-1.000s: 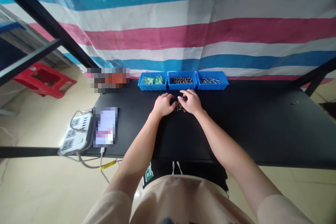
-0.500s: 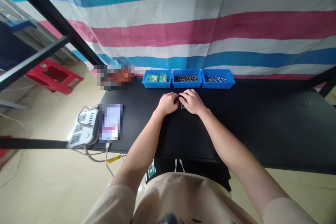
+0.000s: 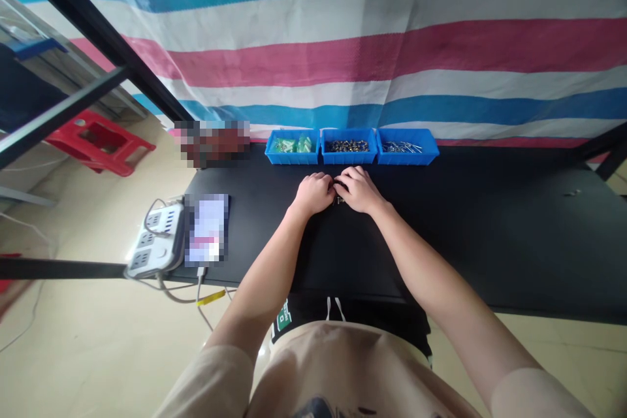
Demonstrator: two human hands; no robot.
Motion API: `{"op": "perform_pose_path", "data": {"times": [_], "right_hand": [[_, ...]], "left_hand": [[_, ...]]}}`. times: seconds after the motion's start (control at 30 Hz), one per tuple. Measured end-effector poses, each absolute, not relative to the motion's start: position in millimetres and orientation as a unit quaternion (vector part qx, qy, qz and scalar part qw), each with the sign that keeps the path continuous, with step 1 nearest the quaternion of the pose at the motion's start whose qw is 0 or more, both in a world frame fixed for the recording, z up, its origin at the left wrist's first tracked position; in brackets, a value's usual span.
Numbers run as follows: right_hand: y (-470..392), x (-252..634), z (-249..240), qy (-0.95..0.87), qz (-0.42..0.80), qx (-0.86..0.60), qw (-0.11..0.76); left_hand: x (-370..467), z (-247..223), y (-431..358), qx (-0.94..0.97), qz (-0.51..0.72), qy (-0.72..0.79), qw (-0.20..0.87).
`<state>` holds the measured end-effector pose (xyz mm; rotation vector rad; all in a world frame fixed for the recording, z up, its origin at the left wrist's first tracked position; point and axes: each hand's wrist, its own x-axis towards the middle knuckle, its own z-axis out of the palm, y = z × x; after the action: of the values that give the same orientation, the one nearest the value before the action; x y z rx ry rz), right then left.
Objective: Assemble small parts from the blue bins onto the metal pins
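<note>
My left hand [image 3: 314, 192] and my right hand [image 3: 358, 188] meet over the black table [image 3: 343, 248], in front of the blue bins. Their fingers are bent inward and close together. Small shiny metal parts [image 3: 339, 200] show in the narrow gap between the hands, beside my right thumb. They look like screws or pins, but most of them lie hidden behind my fingers. Exactly what each hand pinches cannot be made out.
Three blue bins line the back: one with pale green plastic pieces [image 3: 294, 145], one with small brassy parts [image 3: 349, 145], one with long metal pins or screws [image 3: 400, 147]. A power strip [image 3: 159, 240] sits left, beside a blurred-out flat item [image 3: 208, 228]. Small bits [image 3: 572, 193] lie far right.
Both hands stay in nearly the same place. My right fingers have shifted slightly, and fewer of the metal parts show between the hands now.
</note>
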<state>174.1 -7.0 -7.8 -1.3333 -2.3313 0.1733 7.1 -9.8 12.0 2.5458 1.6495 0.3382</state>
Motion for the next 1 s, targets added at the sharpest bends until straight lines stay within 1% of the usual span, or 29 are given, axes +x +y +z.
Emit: {"op": "perform_pose_path", "data": {"times": [0.2,0.5,0.77,1.0], "right_hand": [[-5.5,175.1,-10.2,-0.843,0.065,-0.467,0.258],[-3.9,177.1,-9.1,-0.838,0.054,-0.429,0.332],[-3.9,177.5,-7.3,-0.831,0.04,-0.421,0.362],[-4.9,178.0,-5.9,-0.828,0.037,-0.425,0.364]], "left_hand": [[6.4,11.6,-9.1,0.829,0.114,0.545,0.049],[5.6,6.8,-5.4,0.822,0.195,0.53,0.077],[5.2,3.6,-4.4,0.818,0.263,0.503,0.095],[5.9,5.8,-6.3,0.81,0.29,0.494,0.125]]}}
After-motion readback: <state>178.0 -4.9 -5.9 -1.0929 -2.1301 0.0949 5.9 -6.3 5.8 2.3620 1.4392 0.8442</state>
